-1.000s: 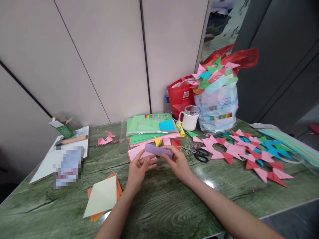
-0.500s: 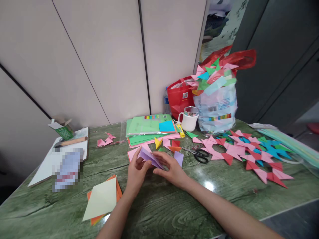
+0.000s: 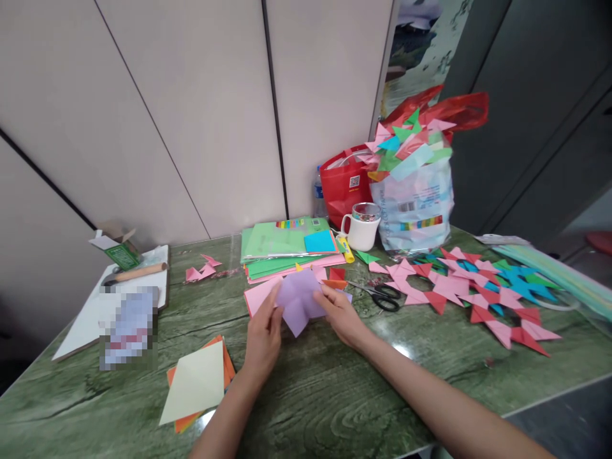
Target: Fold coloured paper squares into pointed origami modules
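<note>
There is one left hand (image 3: 264, 331), one right hand (image 3: 343, 315), two purple papers (image 3: 299, 294), one pair of scissors (image 3: 377, 292), one mug (image 3: 363, 231), one bottle (image 3: 319, 191), one hammer (image 3: 141, 273), one green box (image 3: 125, 256), one yellow tube (image 3: 346, 249), one blue sheet (image 3: 320, 241) and at least two bags (image 3: 417, 213); the folded paper pieces (image 3: 449, 285) on the right overlap too much to count.

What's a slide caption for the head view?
A creased purple sheet held between the left hand and right hand over a green table, black-handled scissors lying to the right.

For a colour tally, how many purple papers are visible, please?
2: a purple sheet held by left hand and right hand; a purple piece partly behind the latter; more may be hidden.
</note>
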`<state>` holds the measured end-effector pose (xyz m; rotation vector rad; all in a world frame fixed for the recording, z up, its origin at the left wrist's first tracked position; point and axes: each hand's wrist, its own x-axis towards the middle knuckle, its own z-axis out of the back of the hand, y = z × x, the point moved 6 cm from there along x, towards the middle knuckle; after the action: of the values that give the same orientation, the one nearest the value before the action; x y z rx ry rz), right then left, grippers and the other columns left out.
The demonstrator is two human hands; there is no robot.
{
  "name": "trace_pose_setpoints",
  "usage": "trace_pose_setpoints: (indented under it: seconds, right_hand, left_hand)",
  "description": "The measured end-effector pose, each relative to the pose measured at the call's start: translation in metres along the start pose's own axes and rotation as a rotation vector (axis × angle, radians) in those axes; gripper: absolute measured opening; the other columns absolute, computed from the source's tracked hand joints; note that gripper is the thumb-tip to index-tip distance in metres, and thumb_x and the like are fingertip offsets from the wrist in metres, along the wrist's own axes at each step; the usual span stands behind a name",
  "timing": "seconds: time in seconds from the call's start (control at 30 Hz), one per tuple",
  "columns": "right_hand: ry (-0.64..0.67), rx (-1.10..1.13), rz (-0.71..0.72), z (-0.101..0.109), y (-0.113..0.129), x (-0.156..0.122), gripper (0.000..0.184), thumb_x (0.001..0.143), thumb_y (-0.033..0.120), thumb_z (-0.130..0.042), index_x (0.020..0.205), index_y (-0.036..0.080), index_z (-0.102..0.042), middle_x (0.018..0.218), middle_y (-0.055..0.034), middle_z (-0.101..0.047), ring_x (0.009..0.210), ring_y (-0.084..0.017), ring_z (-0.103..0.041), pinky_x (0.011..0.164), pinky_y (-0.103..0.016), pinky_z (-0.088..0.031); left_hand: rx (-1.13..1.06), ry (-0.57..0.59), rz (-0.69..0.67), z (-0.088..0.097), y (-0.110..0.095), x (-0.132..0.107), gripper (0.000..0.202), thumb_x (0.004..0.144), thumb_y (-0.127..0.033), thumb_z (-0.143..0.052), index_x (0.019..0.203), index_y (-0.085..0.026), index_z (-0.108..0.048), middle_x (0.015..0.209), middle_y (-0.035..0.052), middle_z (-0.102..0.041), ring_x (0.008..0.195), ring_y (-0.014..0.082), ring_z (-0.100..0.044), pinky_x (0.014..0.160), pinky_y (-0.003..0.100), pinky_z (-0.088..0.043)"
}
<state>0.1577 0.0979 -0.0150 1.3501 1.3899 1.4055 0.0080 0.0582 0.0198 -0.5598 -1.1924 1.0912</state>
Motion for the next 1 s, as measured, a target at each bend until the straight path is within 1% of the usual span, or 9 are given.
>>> trace_pose_setpoints:
  seconds: [0.1, 0.17, 0.33, 0.47, 0.6, 0.7, 0.8, 0.9, 1.0]
  right_hand:
    - [-0.032, 0.074, -0.039, 0.004, -0.003, 0.002, 0.032, 0.076, 0.045, -0.053, 0.083, 0.015, -0.061, 0.069, 0.0001, -0.058, 0.062, -0.013, -0.051, 0.056, -0.023, -0.041]
    - [-0.037, 0.113, -0.047, 0.005, 0.0, 0.002, 0.033, 0.074, 0.047, -0.055, 0.084, 0.016, -0.061, 0.07, 0.0002, -0.058, 0.061, -0.013, -0.05, 0.056, -0.023, -0.04]
    - [-0.028, 0.077, -0.077, 0.006, 0.006, 0.002, 0.038, 0.07, 0.05, -0.058, 0.082, 0.015, -0.061, 0.067, 0.0003, -0.057, 0.056, -0.012, -0.048, 0.053, -0.023, -0.039]
    - [-0.006, 0.059, -0.073, 0.006, 0.009, 0.001, 0.038, 0.065, 0.051, -0.062, 0.078, 0.015, -0.061, 0.068, 0.0001, -0.058, 0.06, -0.014, -0.05, 0.057, -0.024, -0.041]
    - [-0.001, -0.033, -0.058, 0.005, 0.006, 0.001, 0.038, 0.066, 0.051, -0.061, 0.07, 0.013, -0.06, 0.062, 0.0014, -0.055, 0.054, -0.011, -0.046, 0.051, -0.021, -0.036]
    - [0.046, -0.062, -0.055, 0.0, 0.006, -0.001, 0.037, 0.069, 0.049, -0.059, 0.073, 0.013, -0.06, 0.063, 0.0012, -0.056, 0.055, -0.011, -0.047, 0.052, -0.022, -0.037]
    - [0.106, -0.051, -0.072, -0.006, 0.009, -0.005, 0.035, 0.069, 0.046, -0.061, 0.082, 0.014, -0.062, 0.071, -0.0004, -0.061, 0.062, -0.013, -0.053, 0.058, -0.024, -0.043]
    - [0.183, -0.015, -0.066, -0.014, 0.012, -0.009, 0.042, 0.058, 0.034, -0.073, 0.093, 0.014, -0.061, 0.083, -0.0014, -0.064, 0.072, -0.016, -0.057, 0.067, -0.027, -0.046]
    - [0.162, -0.039, -0.073, -0.016, 0.01, -0.011, 0.049, 0.052, 0.029, -0.076, 0.096, 0.014, -0.06, 0.083, -0.0015, -0.065, 0.073, -0.017, -0.058, 0.067, -0.029, -0.047]
  left_hand:
    - [-0.006, 0.118, -0.072, -0.006, -0.004, 0.0, 0.035, 0.076, -0.009, -0.046, 0.098, -0.026, -0.068, 0.119, 0.0063, -0.057, 0.113, 0.0222, -0.05, 0.096, 0.039, -0.036]
    - [0.011, 0.182, -0.11, -0.01, -0.007, 0.0, 0.042, 0.072, -0.003, -0.044, 0.098, -0.027, -0.068, 0.121, 0.0062, -0.055, 0.115, 0.0228, -0.048, 0.097, 0.041, -0.035]
    - [0.062, 0.308, -0.151, -0.019, -0.01, -0.002, 0.04, 0.07, -0.003, -0.05, 0.094, -0.028, -0.069, 0.105, 0.0079, -0.061, 0.098, 0.0218, -0.058, 0.083, 0.037, -0.046]
    - [0.06, 0.302, -0.091, -0.017, -0.009, 0.001, 0.022, 0.071, -0.015, -0.06, 0.085, -0.027, -0.072, 0.094, 0.0071, -0.064, 0.088, 0.0218, -0.06, 0.076, 0.034, -0.049]
    - [-0.009, 0.173, 0.043, -0.008, -0.003, 0.004, 0.015, 0.07, -0.025, -0.064, 0.083, -0.025, -0.072, 0.087, 0.0055, -0.065, 0.081, 0.0203, -0.06, 0.072, 0.031, -0.049]
    - [-0.06, 0.022, 0.16, 0.0, 0.005, 0.004, 0.027, 0.062, -0.026, -0.071, 0.089, -0.023, -0.071, 0.078, 0.0027, -0.064, 0.064, 0.0154, -0.057, 0.057, 0.025, -0.047]
    - [-0.17, -0.026, 0.276, 0.0, 0.013, 0.001, 0.047, 0.059, -0.028, -0.073, 0.105, -0.022, -0.064, 0.065, -0.0018, -0.06, 0.047, 0.0102, -0.048, 0.045, 0.022, -0.043]
    - [-0.286, -0.022, 0.323, -0.006, 0.013, -0.002, 0.074, 0.061, -0.028, -0.072, 0.128, -0.023, -0.043, 0.068, -0.0028, -0.061, 0.049, 0.0106, -0.051, 0.044, 0.021, -0.044]
    - [-0.362, -0.035, 0.315, -0.008, 0.008, -0.002, 0.094, 0.062, -0.024, -0.071, 0.139, -0.027, -0.016, 0.076, -0.0021, -0.065, 0.056, 0.0122, -0.057, 0.043, 0.019, -0.044]
